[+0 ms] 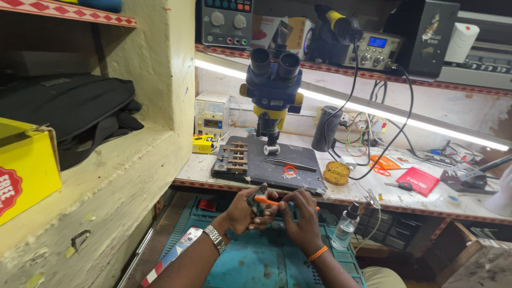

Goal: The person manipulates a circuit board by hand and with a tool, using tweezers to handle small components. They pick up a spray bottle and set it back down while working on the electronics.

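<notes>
Hands are meeting low in front of the person, over a teal tool case (256,261) that is lying open below the surface's edge. One, the left hand (242,212), wearing a metal wristwatch (215,237), is pinching a small dark part (257,198) between its fingers, while the right hand (300,216), with an orange band at the wrist, is gripping an orange-handled brush (269,201) and laying its head against that part. Just beside the right forearm a small clear bottle with a dark cap (346,226) is standing. Beyond the hands, on the white surface (197,166), a dark work mat (277,165) is carrying tweezers (290,164) and an orange ring, with a round yellow tin (336,173) sitting just to its right. Behind the mat a blue and yellow microscope (273,88) is rising. Farther right, a red flat case (417,180) and orange-handled scissors (381,166) are lying. At the back, a shelf is holding electronic units with knobs, and cables are hanging from them.
</notes>
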